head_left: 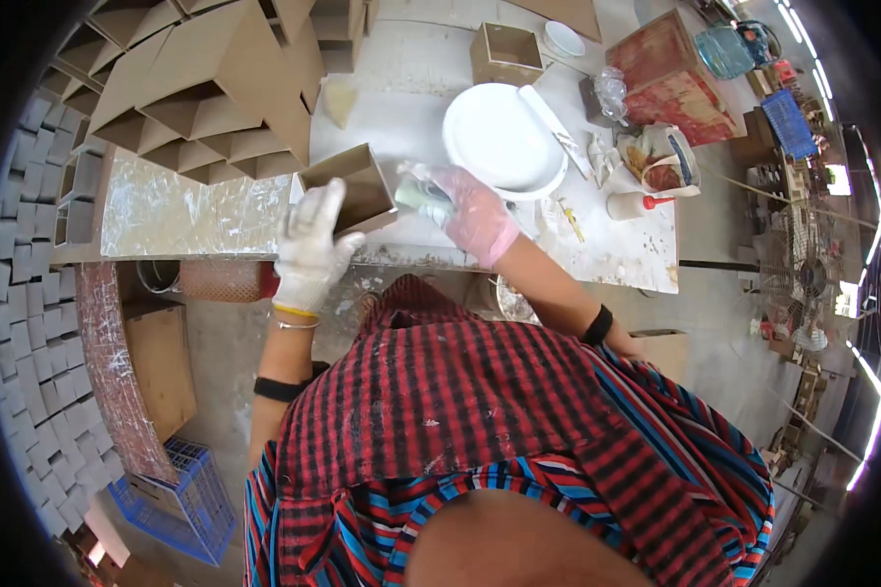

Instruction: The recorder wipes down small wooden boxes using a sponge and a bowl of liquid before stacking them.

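Note:
A small open brown box [362,183] stands at the front edge of the work table. My left hand [313,245], in a white glove, grips its near left corner, fingers along the left wall and thumb on the near side. Just right of the box, my right hand [480,213] wears a thin, pinkish see-through glove. Its fingers are closed on a pale green pad [423,196] that looks like a sponge; part of it is hidden by the fingers. Behind the hands lies a cream-coloured triangular piece [340,102] on the tabletop.
Stacked brown boxes [215,88] rise at the back left. A white round basin [499,137] sits behind my right hand, a flat white strip [556,129] across its rim. Farther right are a squeeze bottle [631,205], a plastic bag [666,157] and a red-stained box [671,83].

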The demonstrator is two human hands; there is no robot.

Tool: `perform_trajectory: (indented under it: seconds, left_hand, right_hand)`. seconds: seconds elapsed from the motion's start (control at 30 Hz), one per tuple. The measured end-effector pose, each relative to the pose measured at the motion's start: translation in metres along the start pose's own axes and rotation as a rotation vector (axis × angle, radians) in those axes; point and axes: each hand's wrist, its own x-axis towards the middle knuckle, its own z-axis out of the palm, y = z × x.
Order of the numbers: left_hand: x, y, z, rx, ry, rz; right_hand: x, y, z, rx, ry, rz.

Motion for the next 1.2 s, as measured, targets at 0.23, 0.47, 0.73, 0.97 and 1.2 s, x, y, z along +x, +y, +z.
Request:
perform_trajectory:
  seconds: [0.23,0.47,0.73,0.97,1.2]
  left_hand:
    - [-0.017,-0.064,0.037,0.021,0.053,0.011]
    - [-0.015,-0.053,0.017,-0.168,-0.048,-0.058]
    - [-0.014,-0.053,0.025,-0.2,0.019,-0.042]
    - [-0.025,-0.032,0.012,0.087,0.017,0.071]
    - [-0.045,0.009,0.086,-0.562,0.004,0.208]
  right_hand:
    - [0.043,-0.078,0.056,-0.378,-0.283,-0.183]
    - [-0.004,-0.024,0.018,-0.589,-0.101,0.047]
    - [0.019,-0.047,0.062,-0.498,-0.018,-0.024]
    - [0.003,0.007,0.008,-0.499,-0.037,0.09]
    - [0.1,-0.076,0.031,-0.254,-0.363,-0.381]
